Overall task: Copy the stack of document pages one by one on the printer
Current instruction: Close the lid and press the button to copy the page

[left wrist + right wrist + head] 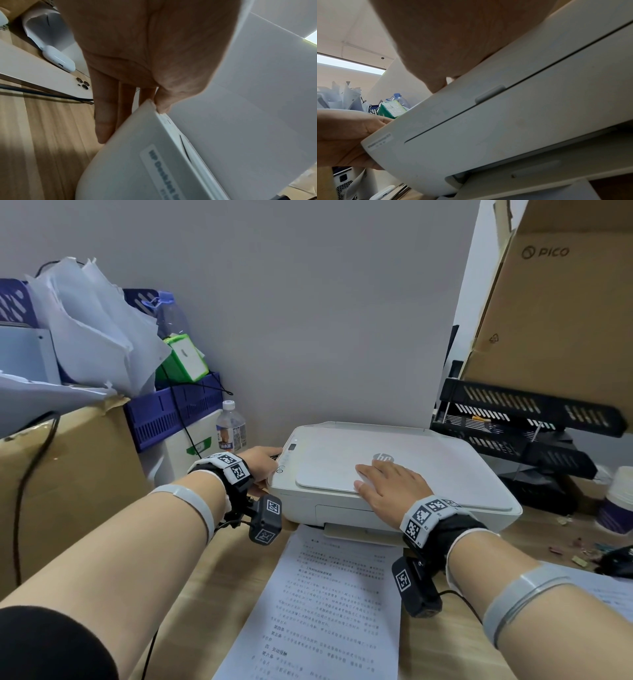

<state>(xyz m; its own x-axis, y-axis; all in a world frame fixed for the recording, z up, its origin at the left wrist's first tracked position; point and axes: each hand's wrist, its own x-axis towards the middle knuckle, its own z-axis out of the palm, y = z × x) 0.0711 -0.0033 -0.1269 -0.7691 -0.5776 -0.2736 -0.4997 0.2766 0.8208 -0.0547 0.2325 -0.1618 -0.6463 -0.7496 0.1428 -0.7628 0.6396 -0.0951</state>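
Observation:
A white HP printer stands on the wooden desk with its scanner lid down. My right hand lies flat on the lid, fingers straight and spread, just below the HP logo. My left hand is against the printer's left side, with its thumb on the strip of buttons at the top left edge; in the left wrist view its fingers run straight down the printer's side. A printed page lies on the desk in front of the printer's output slot.
Left of the printer stand a water bottle, a purple crate with loose papers and a cardboard box. Black letter trays and a large PICO box crowd the right. A phone and earbud case lie by my left hand.

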